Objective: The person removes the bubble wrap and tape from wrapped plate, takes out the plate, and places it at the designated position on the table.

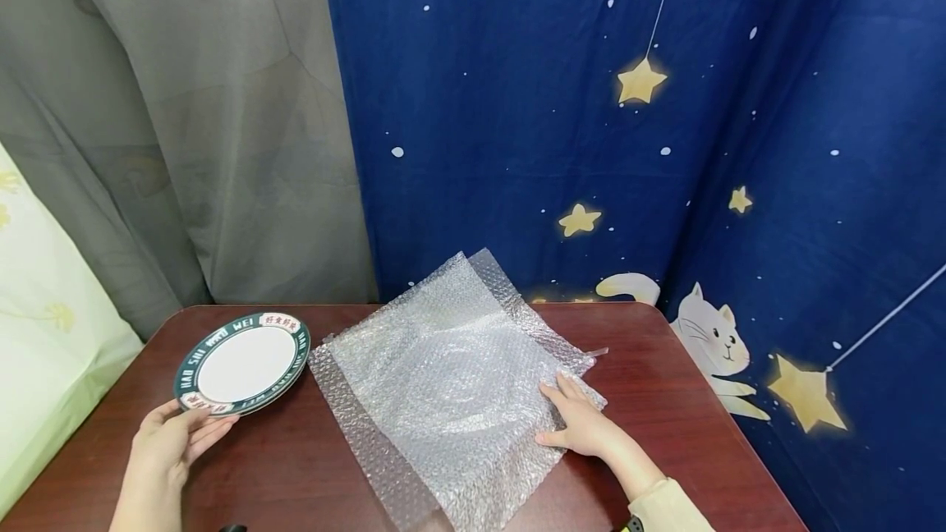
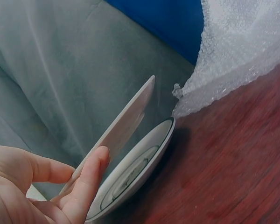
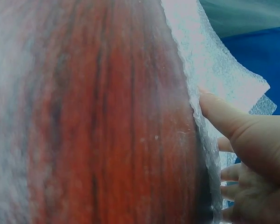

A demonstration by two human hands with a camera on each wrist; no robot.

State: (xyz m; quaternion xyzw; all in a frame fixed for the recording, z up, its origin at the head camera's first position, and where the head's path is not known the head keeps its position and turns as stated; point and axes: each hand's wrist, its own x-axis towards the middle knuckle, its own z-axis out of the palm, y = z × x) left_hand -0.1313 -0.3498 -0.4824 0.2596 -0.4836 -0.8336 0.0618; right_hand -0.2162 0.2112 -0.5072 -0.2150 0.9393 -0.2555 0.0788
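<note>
My left hand [image 1: 172,443] pinches the near left rim of a white plate [image 1: 247,364] with a dark green lettered border. The left wrist view shows this plate tilted up, its edge between thumb and fingers. Close below it lies a second plate [image 2: 133,176] with green rings. Two overlapping sheets of bubble wrap [image 1: 443,368] cover the middle of the table, and a round outline shows in the upper sheet. With fingers spread, my right hand [image 1: 580,421] rests on the wrap's right side; in the right wrist view its thumb touches the wrap's edge.
The dark red wooden table [image 1: 288,466] has rounded far corners. Behind it hang a grey curtain [image 1: 244,146] and a blue curtain [image 1: 502,105] with stars. A small black object [image 1: 232,528] shows at the bottom edge.
</note>
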